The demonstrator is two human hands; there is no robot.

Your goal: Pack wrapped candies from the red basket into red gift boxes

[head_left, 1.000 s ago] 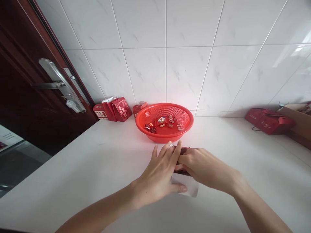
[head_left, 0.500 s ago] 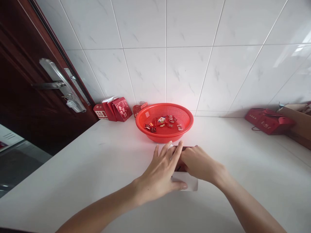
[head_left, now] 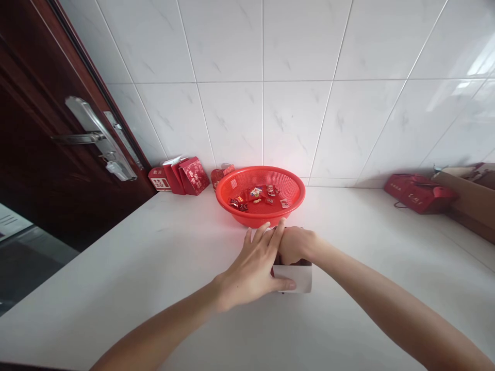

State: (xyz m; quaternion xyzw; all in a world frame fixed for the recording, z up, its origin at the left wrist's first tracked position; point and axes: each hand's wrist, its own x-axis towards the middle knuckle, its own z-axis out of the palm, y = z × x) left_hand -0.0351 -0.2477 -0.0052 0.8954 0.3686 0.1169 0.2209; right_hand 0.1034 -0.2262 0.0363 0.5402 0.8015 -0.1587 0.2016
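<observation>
A small open box (head_left: 299, 279) stands on the white counter, showing a pale front flap and a dark red inside. My left hand (head_left: 257, 263) steadies it from the left, thumb across the front flap and fingers stretched along the far side. My right hand (head_left: 296, 245) reaches down into the box, so its fingers are hidden and what they touch does not show. Just beyond the box sits a red plastic basket (head_left: 260, 220) with several small wrapped candies (head_left: 256, 192) and a peanut (head_left: 257, 201) on its bottom.
Red paper boxes (head_left: 193, 176) stand against the tiled wall at the back left. At the right lie a dark red gift box (head_left: 421, 194) and a brown cardboard box (head_left: 469, 198). A dark wooden door (head_left: 34, 103) with a metal handle borders the counter's left side.
My right hand has gone deeper into the box, and its forearm has swung to the right. My left hand keeps its hold on the box. The view has shifted slightly.
</observation>
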